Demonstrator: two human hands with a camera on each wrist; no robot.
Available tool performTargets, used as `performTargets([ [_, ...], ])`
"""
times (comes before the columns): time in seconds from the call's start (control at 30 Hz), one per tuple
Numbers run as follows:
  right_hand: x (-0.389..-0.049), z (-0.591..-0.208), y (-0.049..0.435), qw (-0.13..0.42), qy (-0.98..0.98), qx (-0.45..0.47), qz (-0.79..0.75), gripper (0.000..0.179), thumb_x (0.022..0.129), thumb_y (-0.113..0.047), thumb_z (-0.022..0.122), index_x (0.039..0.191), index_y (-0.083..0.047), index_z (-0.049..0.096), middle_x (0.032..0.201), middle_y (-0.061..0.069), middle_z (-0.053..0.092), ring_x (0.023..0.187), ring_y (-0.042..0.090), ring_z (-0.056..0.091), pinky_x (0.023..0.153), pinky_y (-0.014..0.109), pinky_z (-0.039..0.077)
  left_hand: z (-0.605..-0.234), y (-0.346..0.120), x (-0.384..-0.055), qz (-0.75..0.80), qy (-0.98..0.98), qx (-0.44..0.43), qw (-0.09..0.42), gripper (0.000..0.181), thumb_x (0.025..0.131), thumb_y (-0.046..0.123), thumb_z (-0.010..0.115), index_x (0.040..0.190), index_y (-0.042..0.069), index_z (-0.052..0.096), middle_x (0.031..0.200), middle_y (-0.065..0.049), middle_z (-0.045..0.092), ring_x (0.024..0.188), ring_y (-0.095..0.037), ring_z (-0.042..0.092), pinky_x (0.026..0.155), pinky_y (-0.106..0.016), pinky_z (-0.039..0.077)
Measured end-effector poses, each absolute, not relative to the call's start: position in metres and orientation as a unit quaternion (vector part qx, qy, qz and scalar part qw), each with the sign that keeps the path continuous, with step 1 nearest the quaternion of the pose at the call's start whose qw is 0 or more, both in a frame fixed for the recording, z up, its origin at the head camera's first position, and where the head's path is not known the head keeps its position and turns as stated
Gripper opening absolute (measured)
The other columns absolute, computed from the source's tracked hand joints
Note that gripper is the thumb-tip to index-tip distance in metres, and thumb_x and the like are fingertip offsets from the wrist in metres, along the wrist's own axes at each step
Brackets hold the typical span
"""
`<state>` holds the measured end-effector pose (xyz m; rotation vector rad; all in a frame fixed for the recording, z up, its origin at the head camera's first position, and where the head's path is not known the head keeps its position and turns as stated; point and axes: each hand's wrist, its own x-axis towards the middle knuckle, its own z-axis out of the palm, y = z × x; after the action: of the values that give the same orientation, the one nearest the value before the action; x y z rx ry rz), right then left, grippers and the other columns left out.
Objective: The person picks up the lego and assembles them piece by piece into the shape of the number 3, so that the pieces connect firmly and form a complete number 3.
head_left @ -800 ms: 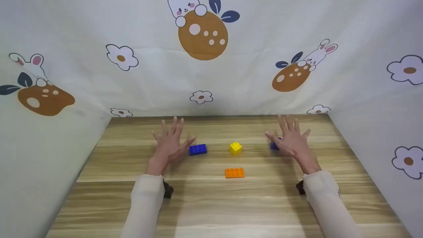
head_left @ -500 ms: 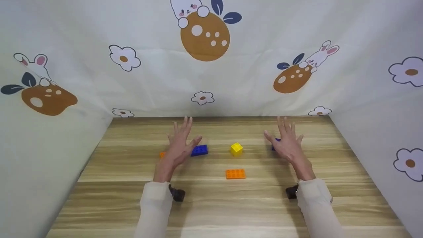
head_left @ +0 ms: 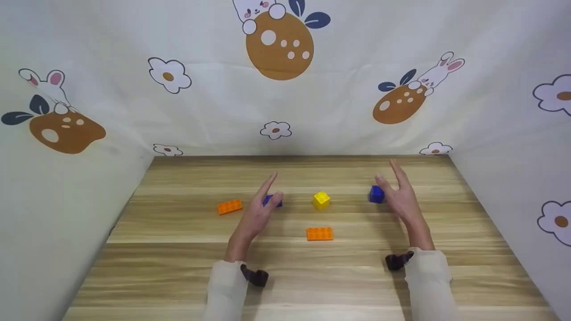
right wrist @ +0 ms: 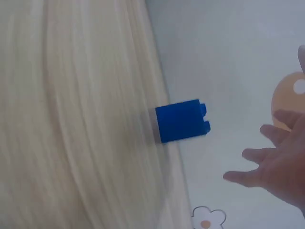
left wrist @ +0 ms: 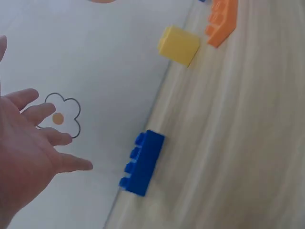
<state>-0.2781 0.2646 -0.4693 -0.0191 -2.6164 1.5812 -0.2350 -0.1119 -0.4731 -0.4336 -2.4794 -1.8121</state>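
Over the long blue brick point(head_left: 276, 202) hovers my left hand point(head_left: 257, 215), fingers extended and thumb apart, partly covering that brick in the head view. The left wrist view shows a gap between the hand point(left wrist: 29, 148) and the blue brick point(left wrist: 145, 163). My right hand point(head_left: 405, 200) is held beside the small blue brick point(head_left: 377, 194), its fingers spread. In the right wrist view this hand point(right wrist: 281, 160) is apart from the small blue brick point(right wrist: 182, 121). Neither hand holds anything. A yellow brick point(head_left: 321, 200) stands between the two hands.
One flat orange brick point(head_left: 230, 207) lies left of the left hand, another orange brick point(head_left: 320, 234) nearer the front of the wooden table point(head_left: 330, 281). Patterned cloth point(head_left: 214, 111) encloses the table's back and sides. Each wrist wears a black camera point(head_left: 255, 276).
My left hand has moved right and nearer the front, over the long blue brick, uncovering the left orange brick. The right hand has turned and shifted slightly right, exposing the small blue brick.
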Motion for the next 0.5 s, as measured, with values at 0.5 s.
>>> performTargets([
  [0.5, -0.287, -0.492, 0.283, -0.012, -0.808, -0.039, 0.588, 0.083, 0.092, -0.049, 0.068, 0.158, -0.017, 0.030, 0.166, 0.008, 0.028, 0.153, 0.033, 0.026, 0.122, 0.049, 0.030, -0.497, -0.084, -0.230, -0.584, -0.796, -0.121, -0.106, 0.068, 0.089, 0.036, 0.077, 0.148, 0.017, 0.049, 0.144, -0.008, 0.057, 0.134, -0.031, 0.054, 0.111, -0.048, 0.047],
])
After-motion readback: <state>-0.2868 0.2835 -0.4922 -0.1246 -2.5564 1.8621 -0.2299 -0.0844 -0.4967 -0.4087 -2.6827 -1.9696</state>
